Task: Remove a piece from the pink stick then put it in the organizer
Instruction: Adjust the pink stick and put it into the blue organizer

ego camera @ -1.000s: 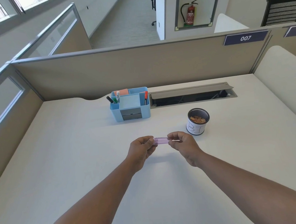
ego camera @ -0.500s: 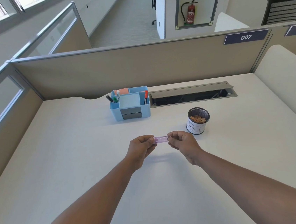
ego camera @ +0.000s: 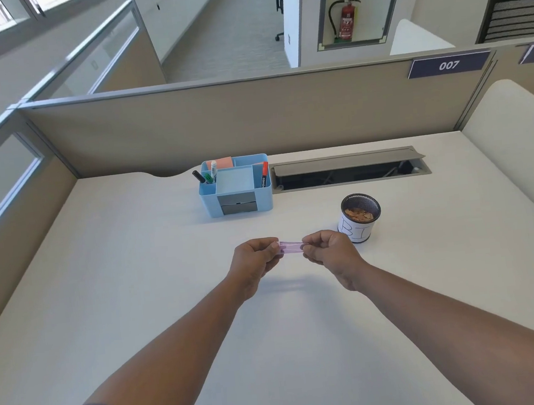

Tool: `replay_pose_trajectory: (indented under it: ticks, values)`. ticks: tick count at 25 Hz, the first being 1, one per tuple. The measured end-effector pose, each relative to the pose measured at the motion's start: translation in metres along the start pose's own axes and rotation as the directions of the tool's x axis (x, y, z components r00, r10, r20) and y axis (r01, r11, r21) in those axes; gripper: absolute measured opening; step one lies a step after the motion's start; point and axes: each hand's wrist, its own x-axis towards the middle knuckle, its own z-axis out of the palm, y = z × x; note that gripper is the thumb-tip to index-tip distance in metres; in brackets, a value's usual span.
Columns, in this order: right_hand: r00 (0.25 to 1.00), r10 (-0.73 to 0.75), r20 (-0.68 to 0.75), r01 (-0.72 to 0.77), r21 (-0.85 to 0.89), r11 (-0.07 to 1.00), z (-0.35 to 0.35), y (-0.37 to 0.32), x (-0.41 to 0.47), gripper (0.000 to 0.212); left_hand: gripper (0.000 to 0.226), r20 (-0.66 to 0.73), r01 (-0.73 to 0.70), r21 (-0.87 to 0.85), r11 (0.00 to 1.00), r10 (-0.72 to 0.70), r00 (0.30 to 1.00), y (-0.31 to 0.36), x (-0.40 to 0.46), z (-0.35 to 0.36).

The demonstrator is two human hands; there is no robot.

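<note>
Two hands share one object: left hand (ego camera: 255,259) and right hand (ego camera: 328,252) each have fingers pinched shut on an end of the pink stick (ego camera: 291,248), held level just above the white desk (ego camera: 137,298), not touching it. Only the short middle span of the stick shows between the fingertips; whether a piece has come loose yet, cannot tell, too small. Judgement: separation step is in hand, nothing has gone to the organizer. To do it well: keep the left pinch as anchor, work the right pinch at the very end so only one piece peels or slides off, pull along the stick's axis and don't bend it. Keep it low over the desk so a dropped piece stays findable. Beyond the stick and to its right, near the right hand, stands a black mesh cup (ego camera: 360,217) with a white label and tan bits inside. Farther beyond the stick, slightly left, sits the blue organizer (ego camera: 236,185) with markers, sticky notes and grey drawers; its open centre compartment looks the easiest drop target.
</note>
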Motion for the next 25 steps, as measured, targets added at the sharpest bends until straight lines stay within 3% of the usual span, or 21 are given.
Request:
replay_pose_trajectory:
  ticks: [4, 8, 12, 14, 17, 22, 25]
  values:
    - [0.997, 0.027, 0.075, -0.002, -0.315, 0.949, -0.003, -0.003, 0.005, 0.011, 0.010, -0.014, -0.015, 0.055, 0.998, 0.016, 1.000, -0.003, 0.002, -0.003]
    - [0.991, 0.044, 0.125, 0.028, -0.522, 0.853, -0.004, -0.003, 0.016, 0.009, 0.014, -0.021, -0.011, 0.100, 0.995, 0.013, 1.000, -0.011, 0.006, -0.005]
    - [0.988, -0.095, 0.120, 0.151, -0.648, 0.746, 0.012, -0.013, 0.038, 0.006, 0.045, -0.007, 0.031, 0.165, 0.986, -0.031, 1.000, -0.010, 0.023, -0.021]
    - [0.978, -0.184, 0.096, 0.199, -0.678, 0.707, 0.023, -0.024, 0.054, 0.009, 0.053, -0.045, 0.028, 0.401, 0.916, -0.011, 0.999, -0.012, 0.030, -0.031]
    - [0.945, -0.309, 0.103, 0.294, -0.680, 0.672, 0.046, -0.043, 0.085, 0.012, 0.049, -0.033, -0.041, 0.686, 0.727, 0.087, 0.996, -0.022, 0.044, -0.041]
    - [0.884, -0.437, 0.165, 0.416, -0.703, 0.577, 0.085, -0.067, 0.135, 0.015, 0.044, -0.003, -0.103, 0.820, 0.563, 0.184, 0.983, -0.022, 0.076, -0.040]
    - [0.859, -0.476, 0.189, 0.448, -0.726, 0.522, 0.102, -0.074, 0.161, 0.014, 0.043, 0.006, -0.107, 0.848, 0.519, 0.192, 0.981, -0.019, 0.093, -0.040]
